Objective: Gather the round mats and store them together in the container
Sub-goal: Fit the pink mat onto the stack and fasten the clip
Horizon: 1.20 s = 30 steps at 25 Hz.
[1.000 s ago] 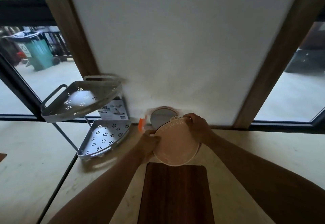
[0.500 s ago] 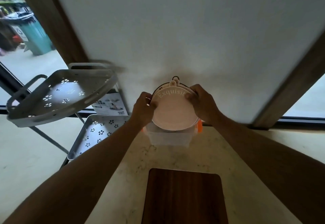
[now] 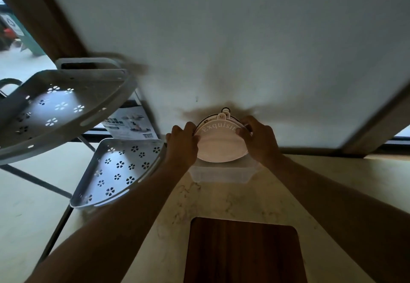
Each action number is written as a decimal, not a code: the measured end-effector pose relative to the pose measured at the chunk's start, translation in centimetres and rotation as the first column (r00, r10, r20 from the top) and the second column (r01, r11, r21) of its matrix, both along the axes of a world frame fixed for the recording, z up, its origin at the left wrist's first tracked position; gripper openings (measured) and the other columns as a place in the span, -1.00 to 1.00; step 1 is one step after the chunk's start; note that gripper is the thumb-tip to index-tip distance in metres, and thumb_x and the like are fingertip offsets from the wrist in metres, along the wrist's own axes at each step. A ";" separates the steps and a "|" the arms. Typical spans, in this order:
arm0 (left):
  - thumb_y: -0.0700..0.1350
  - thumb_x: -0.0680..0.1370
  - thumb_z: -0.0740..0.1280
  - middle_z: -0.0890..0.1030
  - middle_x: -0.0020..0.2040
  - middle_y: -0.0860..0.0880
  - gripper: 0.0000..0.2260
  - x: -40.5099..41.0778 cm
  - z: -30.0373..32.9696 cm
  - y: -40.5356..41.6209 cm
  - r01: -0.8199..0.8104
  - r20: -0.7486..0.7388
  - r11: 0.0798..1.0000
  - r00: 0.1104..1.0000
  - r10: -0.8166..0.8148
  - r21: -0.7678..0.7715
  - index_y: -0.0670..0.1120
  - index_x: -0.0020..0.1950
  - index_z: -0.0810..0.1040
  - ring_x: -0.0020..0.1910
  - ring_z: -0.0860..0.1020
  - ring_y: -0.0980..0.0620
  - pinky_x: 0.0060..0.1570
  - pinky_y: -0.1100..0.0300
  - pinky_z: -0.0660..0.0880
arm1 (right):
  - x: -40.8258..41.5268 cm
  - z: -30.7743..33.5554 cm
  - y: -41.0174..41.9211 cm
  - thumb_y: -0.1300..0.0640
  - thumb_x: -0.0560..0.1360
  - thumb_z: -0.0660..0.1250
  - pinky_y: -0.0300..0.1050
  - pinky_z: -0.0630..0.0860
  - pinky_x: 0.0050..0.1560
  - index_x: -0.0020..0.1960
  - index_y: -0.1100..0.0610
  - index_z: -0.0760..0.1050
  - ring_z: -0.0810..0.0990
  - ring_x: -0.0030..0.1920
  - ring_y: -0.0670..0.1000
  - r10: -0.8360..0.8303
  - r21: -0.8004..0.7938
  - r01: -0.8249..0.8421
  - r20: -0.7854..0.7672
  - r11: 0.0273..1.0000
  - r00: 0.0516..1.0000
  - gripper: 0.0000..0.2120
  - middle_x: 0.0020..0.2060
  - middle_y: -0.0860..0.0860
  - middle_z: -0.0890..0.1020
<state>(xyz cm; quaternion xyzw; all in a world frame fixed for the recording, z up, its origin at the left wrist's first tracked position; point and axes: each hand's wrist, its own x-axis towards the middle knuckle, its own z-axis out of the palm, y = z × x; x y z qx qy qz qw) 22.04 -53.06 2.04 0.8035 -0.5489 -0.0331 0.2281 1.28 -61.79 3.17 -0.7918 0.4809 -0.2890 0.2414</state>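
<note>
A stack of round pinkish mats (image 3: 218, 144), the top one lettered "Exquisite", stands tilted on edge over a clear plastic container (image 3: 219, 175) at the back of the counter by the wall. My left hand (image 3: 183, 144) grips the stack's left rim and my right hand (image 3: 258, 140) grips its right rim. The lower edge of the mats sits at the container's mouth; how deep they reach inside is hidden. Edges of further mats, one dark-rimmed, show behind the front one.
A grey two-tier corner rack (image 3: 119, 169) with flower cut-outs stands left of the container, with a printed box (image 3: 131, 124) behind it. A dark wooden cutting board (image 3: 241, 251) lies on the marble counter near me. The white wall is directly behind the container.
Both hands carried the mats from above the cutting board back to the container by the wall and tipped them more upright, then lowered them slightly toward its mouth.
</note>
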 end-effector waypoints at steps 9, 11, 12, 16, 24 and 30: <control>-0.14 0.54 0.33 0.53 0.08 -0.19 -0.80 -0.1 -0.7 -1.4 -0.001 0.124 0.995 0.992 0.013 -0.095 -0.15 0.14 0.51 0.07 0.42 -0.19 0.00 -0.07 0.38 | 1.1 -1.7 -0.9 0.14 0.51 0.39 0.10 0.50 -0.01 0.07 0.20 0.60 0.54 -0.01 0.27 -0.065 -0.186 0.048 -0.083 0.981 0.994 -0.82 0.01 0.23 0.57; -0.12 0.53 0.35 0.51 0.11 -0.18 -0.75 -0.2 -0.6 -1.4 0.025 0.099 0.990 0.995 -0.011 -0.142 -0.13 0.19 0.49 0.08 0.43 -0.18 0.02 -0.05 0.38 | 1.2 -1.6 -1.1 0.17 0.49 0.40 0.05 0.50 -0.02 0.09 0.19 0.59 0.55 0.00 0.24 -0.052 -0.207 0.035 -0.074 0.978 0.996 -0.81 0.04 0.20 0.57; -0.12 0.52 0.37 0.51 0.10 -0.17 -0.73 -0.4 -0.3 -1.5 0.030 0.067 0.982 0.998 -0.018 -0.188 -0.12 0.19 0.48 0.07 0.44 -0.16 0.02 -0.03 0.38 | 1.2 -1.5 -1.1 0.18 0.48 0.41 0.03 0.51 -0.02 0.11 0.17 0.57 0.55 0.01 0.21 -0.041 -0.219 0.025 -0.071 0.975 0.997 -0.79 0.06 0.18 0.58; -0.14 0.48 0.43 0.52 -0.04 -0.09 -0.80 -2.5 1.0 -2.3 0.082 -0.070 0.934 0.991 -0.113 -0.347 -0.06 0.03 0.45 -0.10 0.49 -0.07 -0.11 0.03 0.46 | 1.7 -1.0 -1.1 0.19 0.44 0.43 -0.02 0.55 -0.07 0.12 0.11 0.56 0.56 0.00 0.13 -0.043 -0.260 0.048 0.025 0.964 0.999 -0.75 0.08 0.10 0.57; -0.21 0.49 0.43 0.60 -0.13 -0.08 -0.86 -4.2 1.9 -3.3 0.107 -0.086 0.925 0.985 -0.148 -0.366 -0.08 0.03 0.66 -0.13 0.52 -0.06 -0.14 0.12 0.44 | 3.1 0.1 -1.3 0.02 0.51 0.41 0.00 0.59 -0.14 0.00 0.04 0.63 0.62 -0.17 0.00 0.002 -0.219 0.038 0.178 0.975 0.984 -0.88 -0.11 0.00 0.67; -0.24 0.46 0.45 0.61 -0.18 -0.11 -0.95 -4.4 2.5 -4.0 0.119 -0.063 0.912 0.986 -0.156 -0.392 -0.14 -0.09 0.66 -0.16 0.53 -0.10 -0.17 0.04 0.47 | 3.6 0.4 -1.8 0.08 0.49 0.44 -0.02 0.58 -0.15 -0.07 0.07 0.65 0.63 -0.21 0.00 -0.032 -0.218 0.077 0.203 0.973 0.979 -0.93 -0.18 0.00 0.68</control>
